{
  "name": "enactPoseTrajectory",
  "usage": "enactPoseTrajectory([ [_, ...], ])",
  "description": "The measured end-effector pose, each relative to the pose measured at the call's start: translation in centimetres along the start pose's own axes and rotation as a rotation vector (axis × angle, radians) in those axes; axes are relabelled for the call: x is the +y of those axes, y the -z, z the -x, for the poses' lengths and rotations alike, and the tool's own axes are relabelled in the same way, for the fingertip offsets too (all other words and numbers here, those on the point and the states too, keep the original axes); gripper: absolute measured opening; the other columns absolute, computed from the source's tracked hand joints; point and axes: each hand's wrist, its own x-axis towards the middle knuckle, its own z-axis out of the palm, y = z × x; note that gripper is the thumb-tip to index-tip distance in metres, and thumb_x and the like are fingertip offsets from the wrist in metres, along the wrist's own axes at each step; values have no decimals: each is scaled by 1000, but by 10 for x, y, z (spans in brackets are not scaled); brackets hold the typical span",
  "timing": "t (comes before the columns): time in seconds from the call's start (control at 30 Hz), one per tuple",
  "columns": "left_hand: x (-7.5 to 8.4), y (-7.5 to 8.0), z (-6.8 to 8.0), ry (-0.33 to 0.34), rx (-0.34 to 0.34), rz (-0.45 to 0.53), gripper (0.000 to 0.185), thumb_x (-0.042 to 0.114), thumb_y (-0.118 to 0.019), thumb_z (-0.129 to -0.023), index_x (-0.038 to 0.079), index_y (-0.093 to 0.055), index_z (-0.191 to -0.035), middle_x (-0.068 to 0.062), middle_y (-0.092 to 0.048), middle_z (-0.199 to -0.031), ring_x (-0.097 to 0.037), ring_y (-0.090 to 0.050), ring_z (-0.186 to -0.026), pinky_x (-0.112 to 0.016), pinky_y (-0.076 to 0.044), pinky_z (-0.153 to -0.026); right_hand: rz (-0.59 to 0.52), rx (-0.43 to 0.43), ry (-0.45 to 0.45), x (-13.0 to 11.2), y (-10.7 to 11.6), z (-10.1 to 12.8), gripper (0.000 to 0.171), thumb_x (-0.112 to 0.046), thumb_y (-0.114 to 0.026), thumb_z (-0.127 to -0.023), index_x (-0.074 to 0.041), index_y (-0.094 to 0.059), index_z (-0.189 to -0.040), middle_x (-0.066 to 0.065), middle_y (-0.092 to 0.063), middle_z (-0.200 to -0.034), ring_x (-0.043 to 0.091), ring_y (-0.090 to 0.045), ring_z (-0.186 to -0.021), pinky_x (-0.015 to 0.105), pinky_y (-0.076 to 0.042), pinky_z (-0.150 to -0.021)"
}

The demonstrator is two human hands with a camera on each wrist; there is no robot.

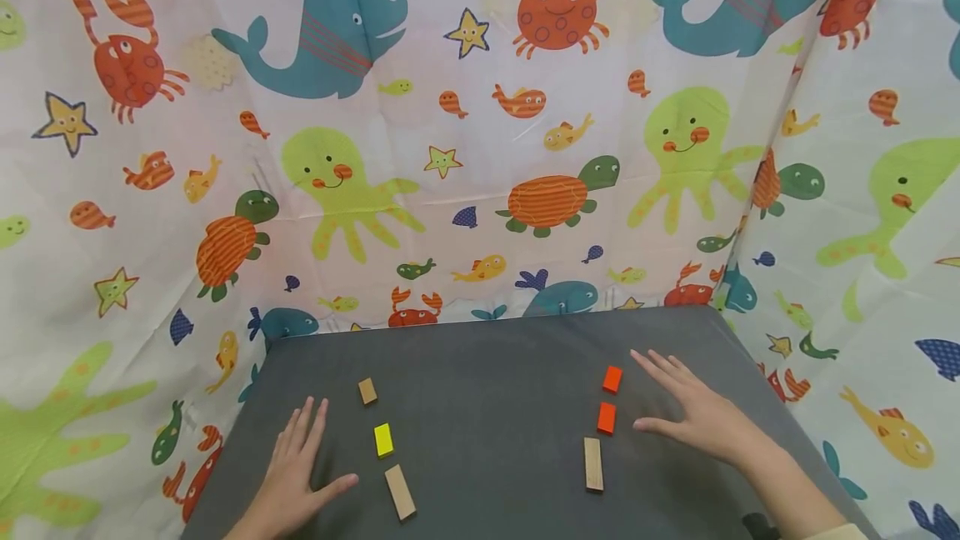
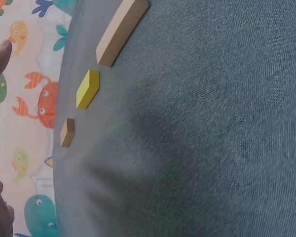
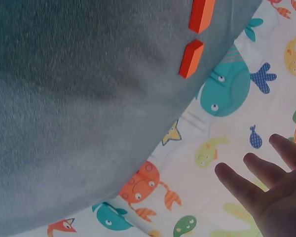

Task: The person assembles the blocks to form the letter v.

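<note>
On the left half of the grey table lie a small natural wooden block (image 1: 367,392), a yellow block (image 1: 383,441) and a longer natural wooden block (image 1: 401,492), spaced in a slanting row. My left hand (image 1: 288,477) hovers just left of them, fingers straight and thumb spread, holding nothing. To the right lie two red blocks (image 1: 612,379) and, nearer to me, a long wooden block (image 1: 593,464). My right hand (image 1: 697,415) is just right of the red blocks, its fingers extended and thumb apart, with nothing in it. Both hands show only partly in the wrist views.
The grey cloth-covered table (image 1: 487,407) has its far edge against a white curtain (image 1: 465,257) printed with sea animals, which also runs along both sides. A small dark object (image 1: 759,526) sits by the right forearm at the lower edge.
</note>
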Motion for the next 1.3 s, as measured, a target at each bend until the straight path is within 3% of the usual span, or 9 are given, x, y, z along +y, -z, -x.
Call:
enactPoseTrajectory([
  [0.37, 6, -16, 0, -15, 12, -5, 117, 67, -75, -78, 14, -14, -164, -24, -12, -167, -55, -11, -148, -80, -12, -110, -34, -19, 28, -2, -24, -2, 108, -84, -64, -70, -35, -28, -160, 19, -32, -162, 49, -39, -141, 74, -45, -93],
  [0.57, 11, -25, 1, 2, 1, 28, 115, 68, -73, -79, 18, -13, -164, -22, -11, -167, -55, -13, -148, -80, -17, -109, -51, -6, 65, -4, -32, -6, 107, -81, -65, -71, -30, -32, -159, 17, -34, -162, 50, -31, -145, 76, -40, -98],
  [0.73, 16, -32, -1, 33, -55, 58, 115, 72, -70, -79, 20, -13, -164, -19, -10, -168, -53, -12, -150, -82, -20, -107, -74, -2, 88, -8, -37, -6, 104, -74, -73, -71, -26, -39, -157, 18, -37, -160, 52, -32, -143, 75, -39, -100],
  [0.97, 20, -37, -2, 70, -134, 198, 111, 64, -73, -82, 20, -12, -164, -18, -8, -169, -51, -7, -151, -82, -14, -109, -127, -10, 154, -15, -53, -12, 101, -57, -85, -70, -33, -38, -156, 19, -40, -158, 49, -40, -140, 72, -43, -99],
  [1.07, 22, -42, -1, 69, -138, 236, 110, 63, -74, -82, 21, -15, -164, -16, -13, -168, -50, -14, -150, -81, -21, -107, -136, -25, 158, -17, -59, -14, 101, -52, -88, -70, -35, -38, -156, 17, -42, -157, 46, -44, -138, 71, -45, -97],
  [1.3, 26, -59, -1, 42, -127, 322, 102, 58, -78, -81, 20, -28, -161, -16, -27, -163, -50, -32, -144, -76, -37, -101, -140, -31, 176, -21, -69, -14, 98, -51, -88, -69, -26, -45, -153, 16, -47, -153, 42, -49, -133, 68, -46, -99],
])
